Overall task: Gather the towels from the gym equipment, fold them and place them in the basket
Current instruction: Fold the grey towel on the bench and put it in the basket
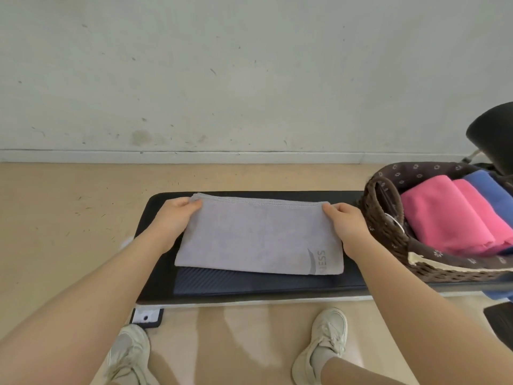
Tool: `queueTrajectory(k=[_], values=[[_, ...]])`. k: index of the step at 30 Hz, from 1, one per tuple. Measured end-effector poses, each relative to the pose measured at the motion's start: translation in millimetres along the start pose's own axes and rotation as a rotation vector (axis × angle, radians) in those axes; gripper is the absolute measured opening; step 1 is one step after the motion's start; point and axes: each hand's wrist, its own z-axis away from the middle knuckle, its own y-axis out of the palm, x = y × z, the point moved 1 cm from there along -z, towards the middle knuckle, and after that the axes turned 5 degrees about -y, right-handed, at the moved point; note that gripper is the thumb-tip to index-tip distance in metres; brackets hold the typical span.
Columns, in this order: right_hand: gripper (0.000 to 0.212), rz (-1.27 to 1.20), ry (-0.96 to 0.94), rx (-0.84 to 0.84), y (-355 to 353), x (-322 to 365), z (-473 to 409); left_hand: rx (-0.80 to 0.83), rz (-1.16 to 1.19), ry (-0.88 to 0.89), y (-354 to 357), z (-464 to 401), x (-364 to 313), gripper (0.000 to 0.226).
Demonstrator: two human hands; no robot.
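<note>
A grey towel (258,237), folded into a flat rectangle with a printed logo at its near right corner, lies on the black padded gym bench (163,282). My left hand (173,218) pinches the towel's far left corner. My right hand (347,226) pinches its far right corner. On the right end of the bench stands a dark woven basket (385,218) with a flowered lining. Inside it lie folded pink towels (449,215) and a blue towel (483,187).
A dark ribbed mat (222,282) lies under the towel's near edge. A black padded piece of gym equipment (491,134) rises behind the basket at the right. The wall runs close behind the bench. My two shoes stand on the tan floor in front.
</note>
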Motion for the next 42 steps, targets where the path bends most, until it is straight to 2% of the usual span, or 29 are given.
queueTrajectory(k=[6, 11, 15, 18, 19, 20, 22, 24, 25, 27, 29, 32, 36, 38, 42], values=[[0.026, 0.172, -0.049, -0.029, 10.4, -8.4, -20.4, -0.243, -0.494, 0.130, 10.3, -28.7, 7.1, 0.034], [0.028, 0.280, -0.097, -0.131, 16.5, -10.8, -27.6, -0.311, -0.527, 0.195, 15.6, -38.1, 6.3, 0.038], [0.026, 0.386, -0.135, -0.203, 21.3, -12.7, -26.0, -0.357, -0.710, 0.245, 19.0, -38.2, 1.3, 0.038], [0.030, 0.626, -0.149, -0.217, 28.7, -3.2, -20.3, -0.432, -1.002, 0.257, 23.1, -26.5, -6.7, 0.032], [0.033, 0.748, -0.170, -0.219, 32.8, 1.7, -16.8, -0.438, -1.088, 0.294, 26.9, -21.3, -7.9, 0.037], [0.039, 0.857, -0.219, -0.221, 41.5, 6.0, -11.8, -0.417, -1.152, 0.346, 32.9, -15.7, -8.9, 0.044], [0.050, 0.896, -0.471, -0.185, 68.6, 15.1, 5.8, -0.254, -1.186, 0.492, 50.4, -5.4, -8.8, 0.046], [0.052, 0.849, -0.730, 0.013, 102.1, 16.4, 24.7, -0.046, -1.148, 0.562, 67.0, 0.3, -0.5, 0.043], [0.053, 0.867, -0.743, 0.157, 114.9, 14.8, 33.1, 0.005, -1.122, 0.541, 70.4, 0.7, 6.1, 0.046], [0.063, 0.939, -0.638, 0.327, 124.5, 4.0, 40.3, -0.015, -1.140, 0.476, 64.9, -1.7, 18.7, 0.053], [0.074, 0.999, -0.589, 0.290, 114.2, -3.0, 39.3, -0.047, -1.195, 0.438, 53.6, -3.1, 28.6, 0.061], [0.063, 1.025, -0.481, 0.246, 88.3, -12.2, 32.9, -0.016, -1.218, 0.416, 41.9, 2.1, 35.2, 0.073], [0.060, 0.985, -0.306, 0.120, 48.0, -24.9, 25.1, -0.023, -1.255, 0.405, 40.7, 9.6, 37.6, 0.101], [0.058, 0.893, -0.240, 0.031, 36.1, -29.0, 27.6, -0.029, -1.257, 0.387, 41.9, 8.9, 36.8, 0.102], [0.054, 0.741, -0.140, -0.043, 27.7, -20.4, 45.2, -0.030, -1.263, 0.360, 44.5, 11.0, 33.5, 0.086]])
